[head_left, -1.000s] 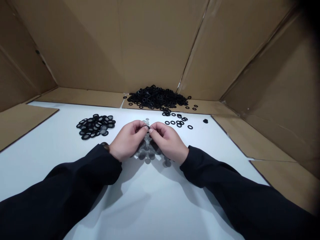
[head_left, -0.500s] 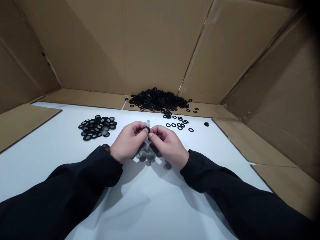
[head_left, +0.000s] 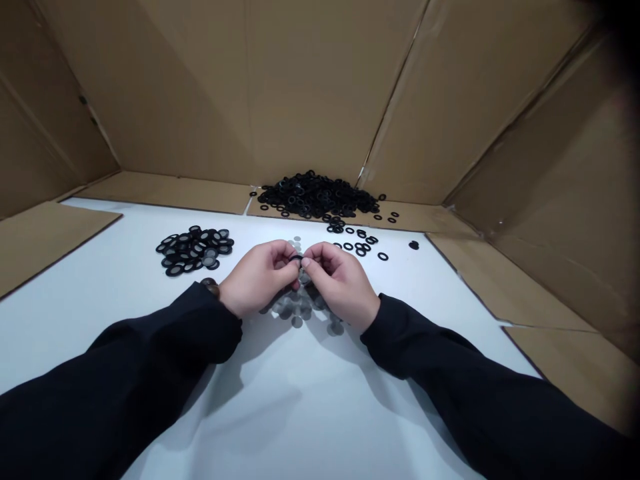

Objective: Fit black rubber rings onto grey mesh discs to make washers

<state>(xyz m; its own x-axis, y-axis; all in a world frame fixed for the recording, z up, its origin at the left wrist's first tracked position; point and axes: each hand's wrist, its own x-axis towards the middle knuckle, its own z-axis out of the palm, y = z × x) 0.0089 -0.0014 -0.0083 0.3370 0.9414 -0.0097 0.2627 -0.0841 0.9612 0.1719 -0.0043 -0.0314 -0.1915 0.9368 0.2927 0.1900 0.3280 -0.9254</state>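
My left hand (head_left: 257,279) and my right hand (head_left: 339,283) meet at the fingertips over the white table (head_left: 100,313), both pinching one small black rubber ring (head_left: 297,258). Under and between the hands lies a heap of thin grey mesh discs (head_left: 300,308). A large pile of black rings (head_left: 315,193) sits at the back, with loose rings (head_left: 357,243) scattered in front of it. To the left lies a smaller pile of rings with grey discs fitted inside (head_left: 194,249).
Brown cardboard walls (head_left: 310,87) enclose the table on the back and both sides, with flaps (head_left: 540,293) lying flat along the edges. One single dark piece (head_left: 413,245) lies apart at the right. Both forearms are in black sleeves.
The hands stay together on the ring, with only slight finger movement. The view has shifted a little.
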